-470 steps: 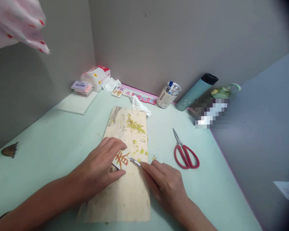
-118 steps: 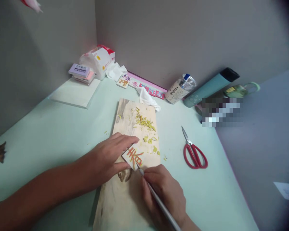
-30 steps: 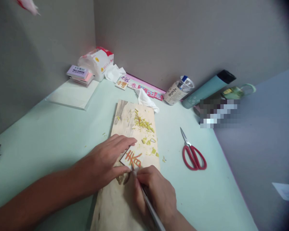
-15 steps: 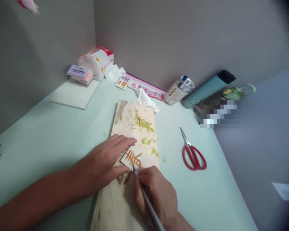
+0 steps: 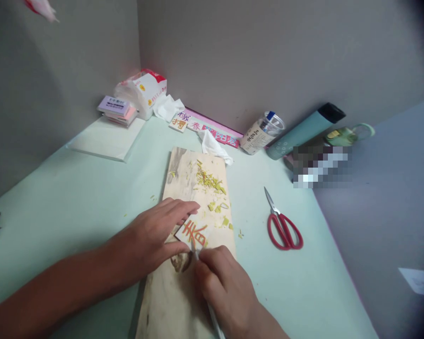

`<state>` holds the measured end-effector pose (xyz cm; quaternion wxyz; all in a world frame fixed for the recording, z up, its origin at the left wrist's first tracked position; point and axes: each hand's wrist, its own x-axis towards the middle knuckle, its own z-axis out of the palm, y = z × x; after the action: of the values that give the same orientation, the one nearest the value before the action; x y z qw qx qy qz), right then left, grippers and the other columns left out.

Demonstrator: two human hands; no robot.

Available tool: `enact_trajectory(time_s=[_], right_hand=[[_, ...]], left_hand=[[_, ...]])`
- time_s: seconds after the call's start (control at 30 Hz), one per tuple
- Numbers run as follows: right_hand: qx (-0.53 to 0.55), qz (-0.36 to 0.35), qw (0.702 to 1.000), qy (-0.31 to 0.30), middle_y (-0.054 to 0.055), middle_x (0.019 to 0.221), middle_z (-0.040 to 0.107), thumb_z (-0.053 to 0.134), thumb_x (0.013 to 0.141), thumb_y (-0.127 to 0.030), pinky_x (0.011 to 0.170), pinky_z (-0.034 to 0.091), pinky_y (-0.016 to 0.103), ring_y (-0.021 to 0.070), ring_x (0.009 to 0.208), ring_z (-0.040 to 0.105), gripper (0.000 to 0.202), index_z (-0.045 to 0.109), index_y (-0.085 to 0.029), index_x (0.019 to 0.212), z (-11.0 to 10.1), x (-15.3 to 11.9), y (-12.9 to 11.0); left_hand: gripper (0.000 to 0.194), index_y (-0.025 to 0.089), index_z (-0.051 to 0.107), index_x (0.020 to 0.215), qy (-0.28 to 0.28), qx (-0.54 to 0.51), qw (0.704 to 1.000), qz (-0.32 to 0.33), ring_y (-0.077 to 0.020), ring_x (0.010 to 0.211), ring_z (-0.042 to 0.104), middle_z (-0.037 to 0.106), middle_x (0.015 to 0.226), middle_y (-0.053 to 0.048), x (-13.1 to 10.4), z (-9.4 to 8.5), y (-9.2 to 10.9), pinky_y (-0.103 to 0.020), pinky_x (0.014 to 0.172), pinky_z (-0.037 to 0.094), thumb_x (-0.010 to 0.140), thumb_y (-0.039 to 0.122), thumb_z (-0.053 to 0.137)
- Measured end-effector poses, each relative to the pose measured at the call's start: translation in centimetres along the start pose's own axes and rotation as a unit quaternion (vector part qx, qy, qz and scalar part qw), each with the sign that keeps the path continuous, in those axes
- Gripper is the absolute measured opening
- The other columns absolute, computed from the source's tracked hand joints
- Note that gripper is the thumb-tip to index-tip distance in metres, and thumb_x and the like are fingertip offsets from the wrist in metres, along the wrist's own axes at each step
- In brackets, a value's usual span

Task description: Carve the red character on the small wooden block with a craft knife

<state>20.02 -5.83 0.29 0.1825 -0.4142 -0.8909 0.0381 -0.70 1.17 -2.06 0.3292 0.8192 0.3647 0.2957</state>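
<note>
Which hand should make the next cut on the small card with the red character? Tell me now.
Right. The right hand already holds the thin silver craft knife in its grip, tip at the small white card with the red character. The left hand lies flat on it on the pale wooden board.

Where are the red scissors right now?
In the head view the red scissors lie shut on the pale green table, right of the wooden board and beyond the right hand, blades pointing toward the back wall.
</note>
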Motion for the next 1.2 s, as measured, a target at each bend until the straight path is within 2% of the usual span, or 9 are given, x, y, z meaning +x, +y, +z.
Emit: enact_trajectory(time_s=[0.1,0.17,0.43,0.6,0.7,0.8,0.93,1.07,1.2], right_hand=[[-0.01,-0.052,0.999,0.003,0.006,0.083,0.057,0.037,0.1,-0.008,0.067,0.046,0.028,0.0179,0.076,0.052,0.028,0.062,-0.016,0.092,-0.4,0.0,-0.2],[-0.014,-0.061,0.998,-0.003,0.009,0.088,0.058,0.037,0.1,-0.006,0.069,0.047,0.03,0.0193,0.079,0.051,0.028,0.063,-0.013,0.095,-0.6,-0.1,-0.2],[0.005,-0.05,0.998,0.022,0.013,0.093,0.06,0.035,0.1,-0.005,0.069,0.05,0.033,0.0209,0.081,0.05,0.028,0.062,-0.009,0.106,-0.8,-0.5,-0.3],[-0.012,-0.042,0.999,0.013,0.013,0.1,0.061,0.036,0.1,-0.006,0.074,0.052,0.033,0.0204,0.084,0.05,0.027,0.061,-0.009,0.112,-0.8,-0.5,-0.2],[-0.048,-0.052,0.996,0.045,0.012,0.105,0.06,0.036,0.1,-0.006,0.077,0.053,0.032,0.0202,0.086,0.05,0.027,0.06,-0.009,0.112,-0.9,-0.6,-0.2],[-0.074,-0.028,0.993,0.086,0.011,0.11,0.058,0.039,0.1,-0.006,0.078,0.053,0.03,0.0195,0.09,0.053,0.025,0.06,-0.013,0.112,-1.3,-0.7,-0.1],[-0.014,-0.023,0.998,0.061,0.009,0.104,0.061,0.038,0.101,-0.007,0.071,0.053,0.028,0.0175,0.085,0.054,0.024,0.059,-0.016,0.111,-1.3,-0.9,0.0],[0.018,-0.055,0.995,0.083,0.01,0.094,0.062,0.042,0.099,-0.005,0.063,0.05,0.029,0.0179,0.077,0.052,0.019,0.058,-0.015,0.104,-0.7,-1.0,0.2],[0.04,-0.053,0.997,0.03,0.01,0.093,0.062,0.04,0.1,-0.005,0.066,0.05,0.03,0.0192,0.081,0.053,0.022,0.059,-0.015,0.1,-1.1,-0.9,0.2]], left_hand=[[0.065,0.027,0.043,0.137,0.013,0.006,1.0,0.001,-0.0195,0.111,0.057,0.062,0.125,0.0,0.1,0.0,0.1,-0.029,0.098,0.044,0.082,0.006,0.071],[0.065,0.028,0.044,0.136,0.018,0.012,1.0,0.002,-0.0196,0.109,0.057,0.062,0.124,0.001,0.2,0.1,0.1,-0.029,0.097,0.045,0.081,0.007,0.072],[0.059,0.03,0.047,0.133,0.028,-0.008,0.999,-0.013,-0.0162,0.096,0.06,0.062,0.119,0.003,0.2,0.1,0.0,-0.026,0.09,0.048,0.084,0.012,0.073],[0.058,0.031,0.049,0.13,0.029,-0.016,0.999,-0.027,-0.0159,0.095,0.061,0.063,0.116,0.004,0.2,0.0,0.1,-0.025,0.089,0.048,0.082,0.013,0.076],[0.062,0.032,0.048,0.13,0.029,-0.014,0.999,-0.028,-0.0152,0.096,0.061,0.063,0.116,0.005,0.2,0.0,0.1,-0.024,0.09,0.047,0.08,0.012,0.079],[0.065,0.031,0.047,0.13,0.025,-0.005,0.999,-0.021,-0.0158,0.098,0.06,0.063,0.117,0.004,0.2,0.0,0.1,-0.026,0.092,0.047,0.078,0.009,0.08],[0.06,0.03,0.048,0.13,0.018,-0.007,0.999,-0.026,-0.0171,0.098,0.061,0.063,0.118,0.002,0.1,0.0,0.2,-0.028,0.091,0.048,0.08,0.009,0.075],[0.058,0.029,0.048,0.13,0.016,-0.005,1.0,-0.02,-0.0183,0.098,0.061,0.064,0.119,0.001,0.1,-0.1,0.2,-0.03,0.091,0.049,0.081,0.009,0.073],[0.061,0.03,0.047,0.13,0.017,0.0,1.0,-0.01,-0.0184,0.098,0.061,0.063,0.12,0.001,0.1,-0.1,0.1,-0.03,0.091,0.048,0.081,0.009,0.076]])
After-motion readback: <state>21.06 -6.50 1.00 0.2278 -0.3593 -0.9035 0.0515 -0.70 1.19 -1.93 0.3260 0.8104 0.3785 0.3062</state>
